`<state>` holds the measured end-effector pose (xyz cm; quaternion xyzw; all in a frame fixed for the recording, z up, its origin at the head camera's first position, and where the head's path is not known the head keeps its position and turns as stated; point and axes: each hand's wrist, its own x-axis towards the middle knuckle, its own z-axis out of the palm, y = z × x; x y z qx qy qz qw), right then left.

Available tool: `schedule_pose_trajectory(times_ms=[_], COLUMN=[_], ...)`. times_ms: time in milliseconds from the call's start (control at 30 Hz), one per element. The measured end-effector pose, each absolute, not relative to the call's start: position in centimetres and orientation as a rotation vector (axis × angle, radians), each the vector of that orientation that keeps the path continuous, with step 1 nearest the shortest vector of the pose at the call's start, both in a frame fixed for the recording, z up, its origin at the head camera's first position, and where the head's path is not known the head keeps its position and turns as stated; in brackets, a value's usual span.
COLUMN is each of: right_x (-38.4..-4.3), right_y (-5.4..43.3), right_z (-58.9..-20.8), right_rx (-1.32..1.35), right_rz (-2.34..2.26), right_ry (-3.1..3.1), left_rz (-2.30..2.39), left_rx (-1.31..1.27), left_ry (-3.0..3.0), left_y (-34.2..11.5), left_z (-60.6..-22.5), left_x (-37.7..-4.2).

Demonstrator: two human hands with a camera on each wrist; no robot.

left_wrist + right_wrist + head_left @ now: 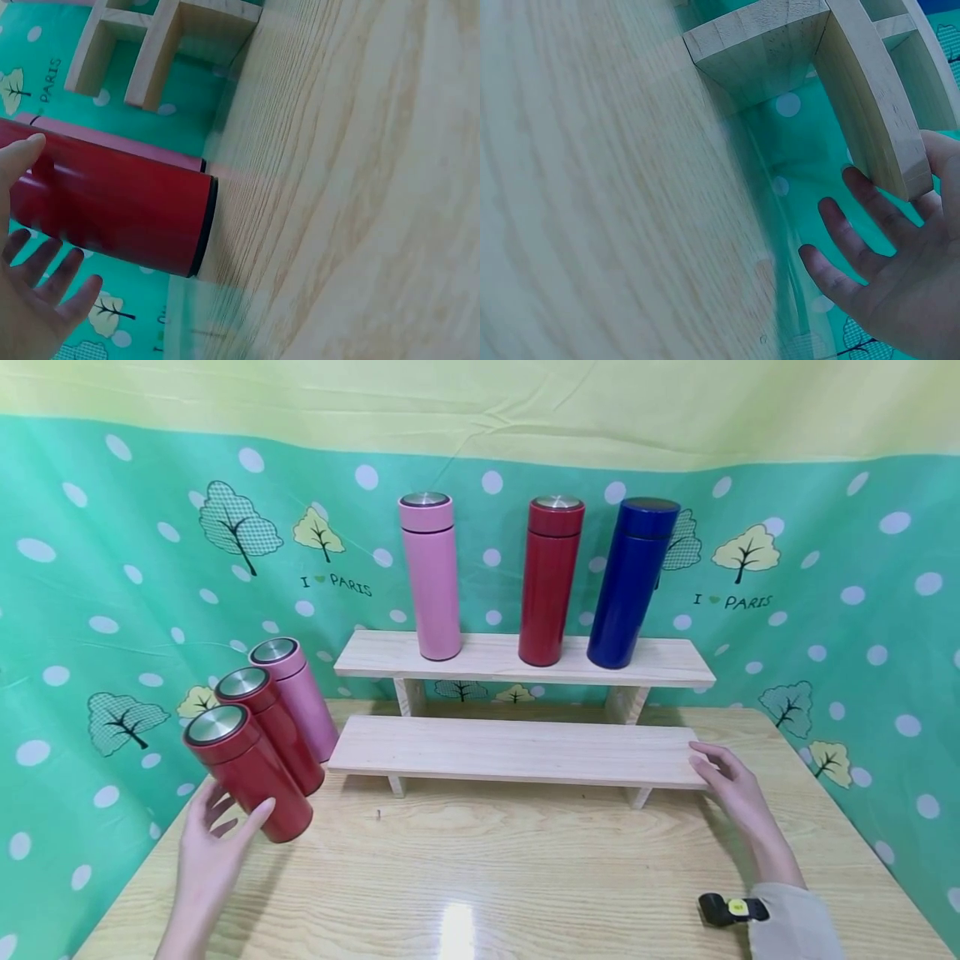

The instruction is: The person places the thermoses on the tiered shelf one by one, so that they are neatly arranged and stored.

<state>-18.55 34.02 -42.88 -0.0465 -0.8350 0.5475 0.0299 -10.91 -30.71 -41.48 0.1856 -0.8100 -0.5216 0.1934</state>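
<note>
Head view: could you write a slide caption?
Left hand by a red bottle, right hand at one end of the lower shelf.

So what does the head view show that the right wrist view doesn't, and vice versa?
Head only: left hand, red bottles, pink bottles.
Right wrist only: underside of the lower shelf, palm side of the right hand.
Both: right hand at the lower shelf's end, upper shelf, table, dotted cloth.
</note>
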Motion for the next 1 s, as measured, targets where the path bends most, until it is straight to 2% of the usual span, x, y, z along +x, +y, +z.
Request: schedule_pose_trajectory(times_ms=[700, 1000], right_x=[-18.7, -18.6], right_y=[33.8, 33.9], right_z=[-43.3, -43.1], right_rx=[-0.14, -0.124], right_rz=[1.681, 1.687], right_ry=[-2.549, -2.529], left_rz=[-1.48, -1.457], left_rx=[0.566, 0.539], left_ry=[-2.288, -2.293], left_y=[-30.8, -29.9], left_z=[-41.8, -40.7], left_x=[-11.9, -11.9])
